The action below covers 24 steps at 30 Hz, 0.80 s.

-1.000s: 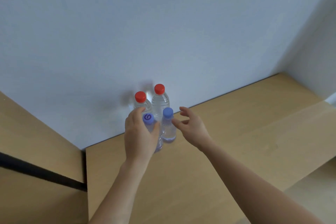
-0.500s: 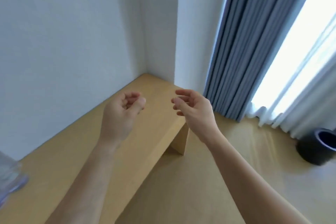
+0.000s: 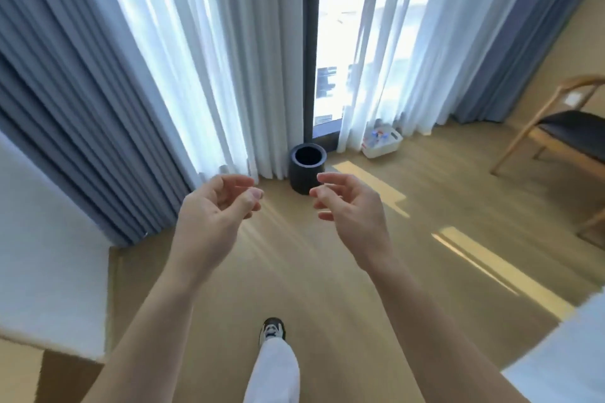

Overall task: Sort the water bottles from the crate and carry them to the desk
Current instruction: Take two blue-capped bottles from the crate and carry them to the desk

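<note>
A white crate (image 3: 384,147) sits on the floor by the sheer curtain at the far right of the window, with water bottles (image 3: 379,136) inside it, red and blue caps showing. My left hand (image 3: 217,217) and my right hand (image 3: 352,214) are held out in front of me above the floor, both empty with loosely curled fingers. The crate is far beyond both hands. The desk and the bottles standing on it are out of view.
A dark round bin (image 3: 307,172) stands on the wooden floor just beyond my hands. A wooden chair (image 3: 563,137) with a dark seat is at the right. Grey and sheer curtains (image 3: 183,75) cover the window. A white wall corner (image 3: 49,271) is at the left. My shoe (image 3: 273,329) steps forward.
The view has swung right from the desk with its bottles to the window and floor. My left hand let go of the bottle; both hands are now empty.
</note>
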Each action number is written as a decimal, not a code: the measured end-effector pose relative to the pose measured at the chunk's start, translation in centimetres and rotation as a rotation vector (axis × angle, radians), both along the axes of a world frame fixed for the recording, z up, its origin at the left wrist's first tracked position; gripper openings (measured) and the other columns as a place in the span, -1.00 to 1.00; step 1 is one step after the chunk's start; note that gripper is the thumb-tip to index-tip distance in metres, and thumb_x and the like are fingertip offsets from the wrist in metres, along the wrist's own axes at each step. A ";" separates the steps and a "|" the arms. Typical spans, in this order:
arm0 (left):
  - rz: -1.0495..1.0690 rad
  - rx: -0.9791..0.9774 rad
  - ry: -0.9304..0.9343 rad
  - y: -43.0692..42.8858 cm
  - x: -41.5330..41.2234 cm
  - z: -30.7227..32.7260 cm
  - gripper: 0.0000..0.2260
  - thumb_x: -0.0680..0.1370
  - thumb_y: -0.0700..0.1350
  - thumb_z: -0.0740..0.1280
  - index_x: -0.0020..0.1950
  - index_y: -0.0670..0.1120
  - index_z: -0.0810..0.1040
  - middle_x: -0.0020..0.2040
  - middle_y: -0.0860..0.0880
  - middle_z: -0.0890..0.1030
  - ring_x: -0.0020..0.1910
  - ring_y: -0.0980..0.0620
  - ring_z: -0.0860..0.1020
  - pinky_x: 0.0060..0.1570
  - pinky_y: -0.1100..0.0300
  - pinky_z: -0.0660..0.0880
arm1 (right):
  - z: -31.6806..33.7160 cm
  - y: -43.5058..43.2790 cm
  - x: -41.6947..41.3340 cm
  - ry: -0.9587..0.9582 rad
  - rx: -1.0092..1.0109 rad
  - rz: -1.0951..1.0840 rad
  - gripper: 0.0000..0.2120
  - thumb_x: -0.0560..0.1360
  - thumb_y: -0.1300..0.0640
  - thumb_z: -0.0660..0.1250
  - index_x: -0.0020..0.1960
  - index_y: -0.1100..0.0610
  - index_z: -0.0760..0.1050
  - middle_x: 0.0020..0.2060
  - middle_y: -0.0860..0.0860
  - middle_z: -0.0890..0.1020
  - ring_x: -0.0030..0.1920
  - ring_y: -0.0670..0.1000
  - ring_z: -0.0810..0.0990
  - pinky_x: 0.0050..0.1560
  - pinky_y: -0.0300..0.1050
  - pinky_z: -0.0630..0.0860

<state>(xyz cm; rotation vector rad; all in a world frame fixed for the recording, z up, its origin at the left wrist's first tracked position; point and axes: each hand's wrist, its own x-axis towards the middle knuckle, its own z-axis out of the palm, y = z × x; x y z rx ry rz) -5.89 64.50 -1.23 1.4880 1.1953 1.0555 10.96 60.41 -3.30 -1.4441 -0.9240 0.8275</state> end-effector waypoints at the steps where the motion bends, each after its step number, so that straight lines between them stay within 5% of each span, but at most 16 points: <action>1: -0.040 -0.009 -0.011 2.0 1.5 -0.3 -0.90 0.48 -0.21 0.39 -0.11 -0.01 0.59 -0.16 -0.12 0.69 -0.16 -0.06 0.65 0.00 0.00 0.58 | -0.1 1.5 1.4 0.006 -0.003 -0.042 -0.84 0.49 0.26 0.30 -0.07 0.00 0.52 -0.22 0.02 0.66 -0.28 -0.08 0.59 -0.19 -0.16 0.58; 9: -0.275 -0.034 -0.082 19.8 12.4 1.2 -0.89 0.47 -0.20 0.39 -0.15 0.01 0.62 -0.20 -0.07 0.71 -0.17 -0.05 0.64 -0.02 0.07 0.58 | 1.2 14.7 11.8 0.059 -0.025 -0.352 -0.86 0.50 0.24 0.28 -0.06 0.02 0.53 -0.21 0.02 0.66 -0.26 -0.07 0.59 -0.16 -0.14 0.59; 14: -0.491 -0.021 -0.030 28.0 20.9 1.8 -0.92 0.48 -0.21 0.38 -0.12 -0.03 0.60 -0.24 -0.01 0.70 -0.28 0.13 0.62 -0.38 0.45 0.46 | 1.8 20.2 18.7 0.069 -0.024 -0.561 -0.84 0.50 0.27 0.27 -0.06 0.04 0.54 -0.20 0.05 0.66 -0.25 -0.04 0.60 -0.13 -0.08 0.60; 24: -0.689 0.001 0.061 38.6 38.9 0.6 -0.94 0.43 -0.13 0.44 -0.15 0.03 0.62 -0.24 -0.05 0.71 -0.21 -0.05 0.65 0.03 -0.06 0.58 | -0.7 29.5 35.0 0.181 0.024 -0.718 -0.85 0.51 0.29 0.26 -0.01 0.12 0.54 -0.18 0.08 0.65 -0.25 -0.04 0.57 -0.17 -0.12 0.57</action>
